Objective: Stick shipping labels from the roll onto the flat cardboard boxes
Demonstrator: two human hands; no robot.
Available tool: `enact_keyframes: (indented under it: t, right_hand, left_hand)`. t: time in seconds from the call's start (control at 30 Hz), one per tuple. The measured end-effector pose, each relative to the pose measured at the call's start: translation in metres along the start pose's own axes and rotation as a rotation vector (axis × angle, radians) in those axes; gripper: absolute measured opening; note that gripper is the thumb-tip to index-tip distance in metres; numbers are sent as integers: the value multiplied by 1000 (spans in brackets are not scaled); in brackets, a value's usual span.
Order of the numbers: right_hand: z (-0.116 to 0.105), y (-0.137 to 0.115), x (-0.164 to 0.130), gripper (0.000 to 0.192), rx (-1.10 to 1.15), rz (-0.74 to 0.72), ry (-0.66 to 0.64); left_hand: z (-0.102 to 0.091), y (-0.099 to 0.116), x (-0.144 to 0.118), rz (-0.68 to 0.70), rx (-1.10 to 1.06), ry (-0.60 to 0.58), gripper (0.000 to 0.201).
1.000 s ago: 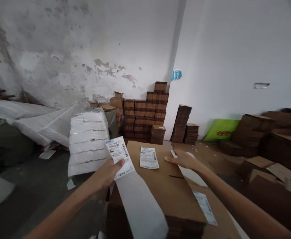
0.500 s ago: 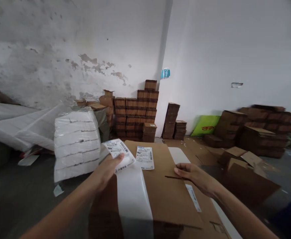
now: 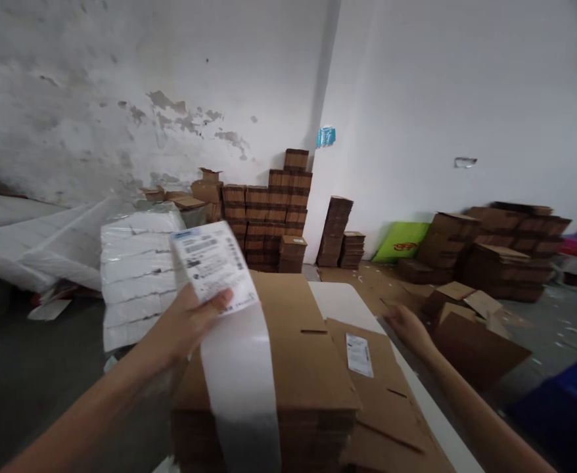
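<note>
Label strip: above the left part of the carton stack; printed end raised and tilted, blank tail hanging down over the near side. Print too blurred to read.
Left hand: grasping the label strip at the lower part of the print, thumb on the face.
Right hand: well apart from the carton stack, to its right; fingers curled and blurred, can't tell if they hold anything.
Carton stack: flat brown cardboard, piled, slot in the top piece.
Labelled cardboard: lying just right of the carton stack, white label on its face.
Worktop: white, showing beyond and right of the carton stack.
Open box: right of the carton stack, on the floor, flaps spread.
White bundle: left of the carton stack, layered, in clear plastic.
Bundled cartons: behind the carton stack, stepped pile by the wall.
Green sheet: behind and right of the carton stack, tilted, red mark on it.
</note>
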State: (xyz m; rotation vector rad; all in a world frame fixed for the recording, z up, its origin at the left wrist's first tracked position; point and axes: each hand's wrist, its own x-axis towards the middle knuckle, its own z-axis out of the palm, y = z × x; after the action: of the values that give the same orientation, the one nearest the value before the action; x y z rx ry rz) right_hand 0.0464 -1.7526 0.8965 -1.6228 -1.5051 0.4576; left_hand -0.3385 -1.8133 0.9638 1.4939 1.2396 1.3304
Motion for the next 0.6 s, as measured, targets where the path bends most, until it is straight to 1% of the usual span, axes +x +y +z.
enact_keyframes:
  t: [0.03, 0.07, 0.1, 0.13, 0.17, 0.2, 0.23, 0.27, 0.3, 0.33, 0.37, 0.4, 0.43, 0.47, 0.5, 0.53, 0.57, 0.6]
  right_hand:
    - [9, -30, 0, 30, 38, -57, -49]
    - [17, -61, -1, 34, 92, -138, -134]
    - [25, -93, -4, 40, 194, -285, -319]
    - [34, -122, -8, 42, 249, -427, -484]
    - [42, -146, -14, 32, 285, -536, -518]
    - [50, -165, -22, 23, 311, -620, -513]
    - [59, -177, -30, 17, 311, -664, -461]
    - [68, -184, -38, 14, 296, -689, -403]
    - [76, -187, -46, 17, 262, -718, -378]
    - [83, -188, -53, 22, 213, -763, -377]
    - [87, -187, -58, 24, 154, -832, -392]
    - [89, -188, -60, 20, 101, -912, -394]
    - [88, -190, -59, 13, 73, -980, -384]
    - [84, -193, -55, 6, 84, -1020, -372]
    - [79, -198, -47, 5, 139, -1016, -358]
    - [75, -203, -37, 9, 226, -976, -351]
    - [73, -207, -24, 12, 325, -909, -339]
    - [74, -208, -9, 15, 408, -827, -311]
  left_hand:
    - [7, 3, -1, 63, 110, -95, 33]
    - [14, 4, -2, 122, 212, -190, 30]
    - [20, 6, -3, 164, 284, -265, 28]
    - [25, 7, -3, 181, 324, -328, 27]
    - [27, 8, -4, 161, 317, -387, 26]
    - [28, 10, -5, 114, 234, -428, 26]
    - [28, 12, -5, 33, 76, -444, 26]
    - [26, 14, -5, -75, -130, -418, 26]
    - [24, 16, -3, -199, -336, -347, 26]
    - [21, 17, -1, -314, -513, -234, 24]
    - [17, 16, 2, -408, -634, -98, 22]
    - [10, 12, 7, -472, -693, 15, 20]
    - [2, 7, 11, -498, -714, 113, 18]
    - [-10, 0, 16, -492, -722, 206, 17]
    - [-24, -9, 20, -469, -725, 279, 17]
    - [-40, -19, 22, -426, -737, 408, 17]
    - [-56, -30, 23, -418, -724, 518, 19]
    - [-72, -40, 22, -416, -712, 571, 22]
